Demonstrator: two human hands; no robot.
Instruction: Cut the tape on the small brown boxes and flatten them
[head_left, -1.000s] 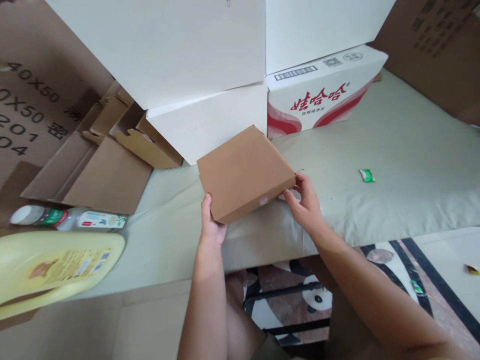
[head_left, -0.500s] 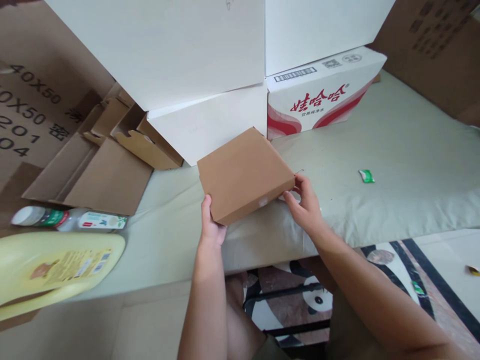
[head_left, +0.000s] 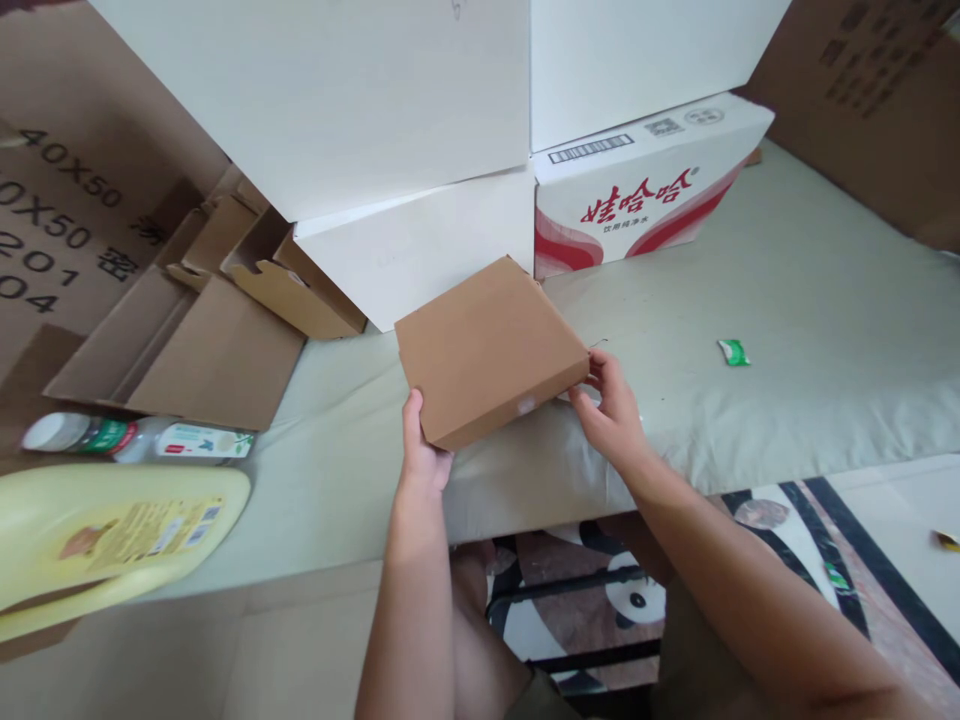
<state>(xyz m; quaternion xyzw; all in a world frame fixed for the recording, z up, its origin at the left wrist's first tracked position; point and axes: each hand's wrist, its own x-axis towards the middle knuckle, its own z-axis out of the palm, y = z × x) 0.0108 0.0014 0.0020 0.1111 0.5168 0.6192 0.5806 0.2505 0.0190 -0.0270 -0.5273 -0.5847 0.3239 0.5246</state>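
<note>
Both hands grip a flat, square brown cardboard box (head_left: pixel 489 350) with a matte top: the left hand (head_left: pixel 421 455) is clamped on its near left corner, the right hand (head_left: pixel 613 410) pinches its right corner. It sits tilted on the pale green cloth-covered surface (head_left: pixel 787 330), just before smooth white cartons (head_left: pixel 360 110). A glossy yellow jug (head_left: pixel 105 535) lies far left.
</note>
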